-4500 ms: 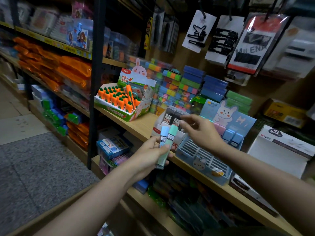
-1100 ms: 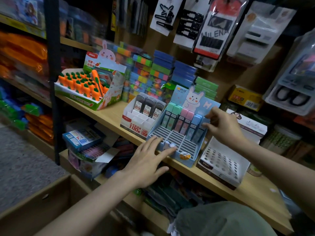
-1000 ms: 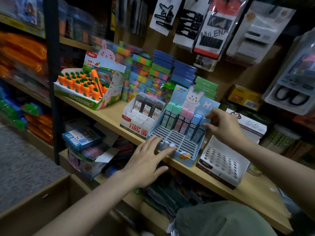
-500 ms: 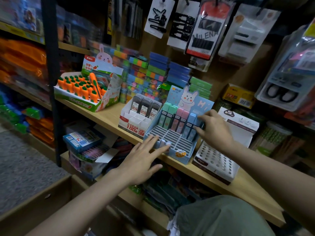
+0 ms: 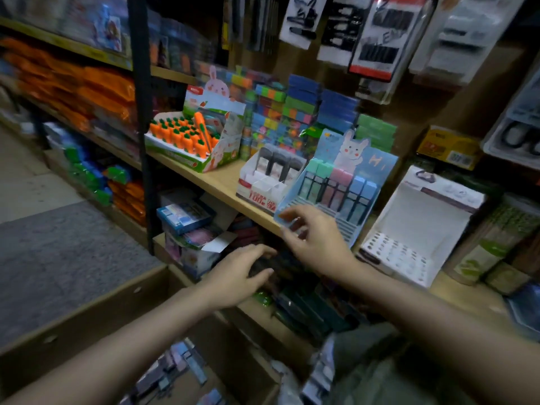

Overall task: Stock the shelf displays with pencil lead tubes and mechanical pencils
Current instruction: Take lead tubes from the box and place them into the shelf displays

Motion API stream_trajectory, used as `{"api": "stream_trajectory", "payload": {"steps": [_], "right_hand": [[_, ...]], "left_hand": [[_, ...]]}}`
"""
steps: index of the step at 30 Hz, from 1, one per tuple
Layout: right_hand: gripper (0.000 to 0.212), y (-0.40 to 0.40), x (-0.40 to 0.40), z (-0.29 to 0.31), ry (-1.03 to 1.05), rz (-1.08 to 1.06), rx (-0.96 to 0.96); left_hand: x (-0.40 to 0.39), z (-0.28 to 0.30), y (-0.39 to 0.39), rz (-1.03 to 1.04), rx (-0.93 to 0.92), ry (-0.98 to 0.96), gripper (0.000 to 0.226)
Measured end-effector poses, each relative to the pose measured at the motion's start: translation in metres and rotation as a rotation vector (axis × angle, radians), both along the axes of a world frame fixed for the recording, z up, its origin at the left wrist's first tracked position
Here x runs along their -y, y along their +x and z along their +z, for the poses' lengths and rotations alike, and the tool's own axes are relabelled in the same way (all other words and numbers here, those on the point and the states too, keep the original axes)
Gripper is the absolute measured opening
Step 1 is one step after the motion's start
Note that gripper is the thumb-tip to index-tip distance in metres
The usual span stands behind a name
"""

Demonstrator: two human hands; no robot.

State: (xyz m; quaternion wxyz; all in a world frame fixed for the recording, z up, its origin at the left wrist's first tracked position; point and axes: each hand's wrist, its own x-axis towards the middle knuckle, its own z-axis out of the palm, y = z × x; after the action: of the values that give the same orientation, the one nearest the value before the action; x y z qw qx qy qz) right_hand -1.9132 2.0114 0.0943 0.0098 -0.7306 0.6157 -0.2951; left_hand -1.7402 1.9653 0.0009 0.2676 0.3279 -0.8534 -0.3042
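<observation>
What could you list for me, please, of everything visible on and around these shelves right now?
blue rabbit display: one, pale blue, middle shelf, centre.
lead tubes: six, two green, two pink, two blue, standing in its back row.
white display box: one, white and red, left of the blue one, holding three dark tubes.
carrot box: one, orange carrot items, farther left.
empty holed tray: one, white, right of the blue display.
colourful stacks: several, blue, green, mixed, behind.
hanging cards: several, above.
cardboard carton: one, brown, on the floor.
left hand: fingers spread, holding nothing, below the shelf edge.
right hand: fingers relaxed, empty, before the blue display.
</observation>
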Motion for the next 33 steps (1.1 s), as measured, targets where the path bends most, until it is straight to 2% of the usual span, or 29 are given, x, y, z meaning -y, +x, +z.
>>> {"api": "stream_trajectory", "payload": {"steps": [4,8,9,11,12,13,14,16,19,21,23,26,29,33], "right_hand": [[0.01,0.058,0.002,-0.06,0.252,0.161,0.106],[0.007,0.091,0.012,-0.143,0.591,0.205,0.097],[0.007,0.096,0.013,-0.164,0.671,0.199,0.118],[0.01,0.104,0.014,-0.203,0.789,0.158,0.134],[0.012,0.107,0.015,-0.221,0.834,0.128,0.124],[0.011,0.11,0.015,-0.236,0.875,0.099,0.117],[0.01,0.112,0.016,-0.249,0.913,0.072,0.113],[0.009,0.115,0.017,-0.274,0.972,0.035,0.116],[0.012,0.124,0.018,-0.307,1.061,0.008,0.166],[0.025,0.132,0.019,-0.328,1.082,0.015,0.144],[0.036,0.138,0.021,-0.347,1.018,0.046,0.008],[0.058,0.144,0.019,-0.367,0.912,0.102,-0.199],[0.075,0.146,0.016,-0.379,0.91,0.143,-0.33],[0.068,0.151,0.011,-0.382,0.891,0.088,-0.334]], "left_hand": [[-0.002,-0.05,0.053,0.275,-0.016,0.387,0.009],[-0.024,-0.113,0.106,0.609,-0.09,0.826,0.025],[-0.034,-0.125,0.116,0.68,-0.057,0.799,0.031],[-0.048,-0.154,0.125,0.902,-0.214,0.973,0.032],[-0.057,-0.17,0.128,0.971,-0.2,1.007,0.03],[-0.063,-0.184,0.129,1.006,-0.112,1.015,0.028],[-0.072,-0.198,0.123,1.079,-0.191,1.085,0.027],[-0.086,-0.229,0.119,1.166,-0.238,1.187,0.027],[-0.096,-0.257,0.117,1.276,-0.12,1.155,0.012],[-0.097,-0.268,0.115,1.307,0.001,1.134,0.029],[-0.099,-0.276,0.112,1.348,0.066,1.047,0.04],[-0.103,-0.286,0.104,1.333,0.156,0.87,0.045],[-0.106,-0.294,0.098,1.365,0.145,0.766,0.045],[-0.101,-0.298,0.09,1.495,0.086,0.732,0.046]]}}
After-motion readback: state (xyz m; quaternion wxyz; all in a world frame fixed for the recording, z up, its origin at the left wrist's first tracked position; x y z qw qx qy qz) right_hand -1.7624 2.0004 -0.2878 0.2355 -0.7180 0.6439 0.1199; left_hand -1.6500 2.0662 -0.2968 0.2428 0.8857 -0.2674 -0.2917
